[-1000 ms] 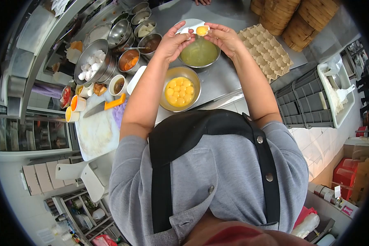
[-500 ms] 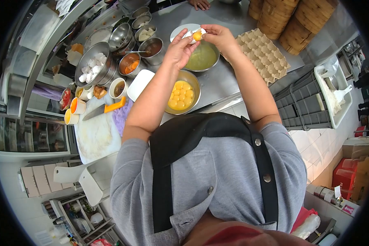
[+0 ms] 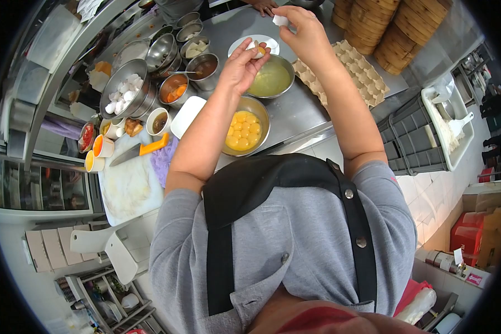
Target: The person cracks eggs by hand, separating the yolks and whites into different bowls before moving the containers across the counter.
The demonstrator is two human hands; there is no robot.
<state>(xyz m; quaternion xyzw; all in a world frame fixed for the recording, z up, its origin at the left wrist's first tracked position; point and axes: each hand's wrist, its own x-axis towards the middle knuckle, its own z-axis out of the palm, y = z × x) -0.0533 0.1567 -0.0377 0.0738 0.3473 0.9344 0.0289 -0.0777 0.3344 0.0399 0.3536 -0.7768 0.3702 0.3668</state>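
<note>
Yolk (image 3: 260, 52) now cupped in left hand (image 3: 244, 62), empty shell half (image 3: 280, 20) pinched and lifted away by right hand (image 3: 303, 30) — separated, ready for yolk bowl (image 3: 263, 114).

Head camera looks steeply down, close, fisheye.

Hands apart, right hand (image 3: 303, 30) higher.
</note>
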